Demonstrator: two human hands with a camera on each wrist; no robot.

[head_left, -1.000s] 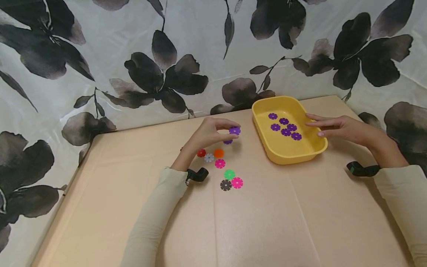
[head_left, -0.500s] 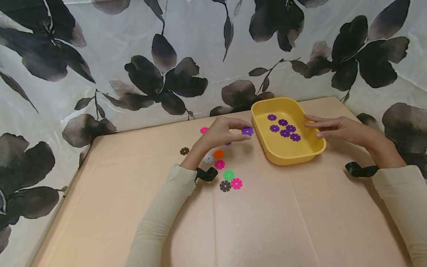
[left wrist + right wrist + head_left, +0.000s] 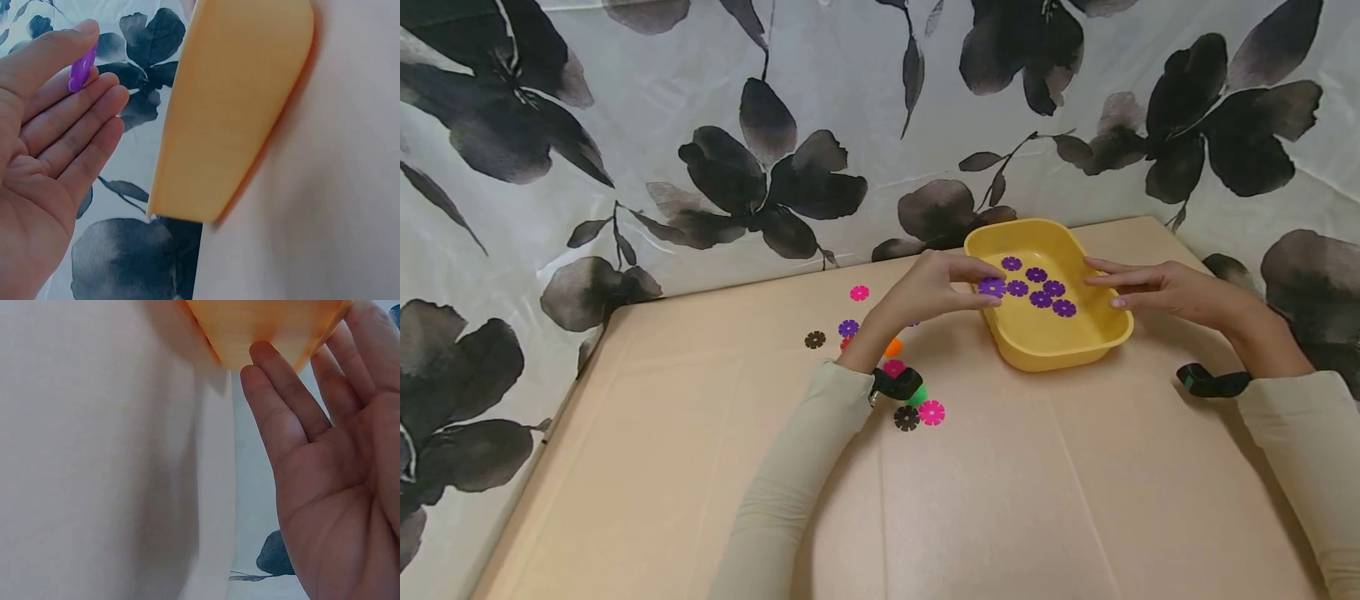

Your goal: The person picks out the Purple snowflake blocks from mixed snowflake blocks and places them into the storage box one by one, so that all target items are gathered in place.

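Observation:
My left hand pinches a purple flower-shaped disc between thumb and fingertips, over the left rim of a yellow tray. In the left wrist view the disc shows edge-on under the thumb, the other fingers lying loosely extended beside the tray's outer wall. Several purple discs lie flat inside the tray. My right hand rests with nearly straight fingers at the tray's right rim. From the right wrist, two fingertips show against the tray's outside wall.
Left of the tray, loose flower discs lie on the table: pink, brown, purple, dark grey and others partly behind the left wrist. A floral cloth hangs along the table's back edge.
My left hand has carried the purple disc rightward from above the loose discs to over the tray's left side. The right hand stays at the rim.

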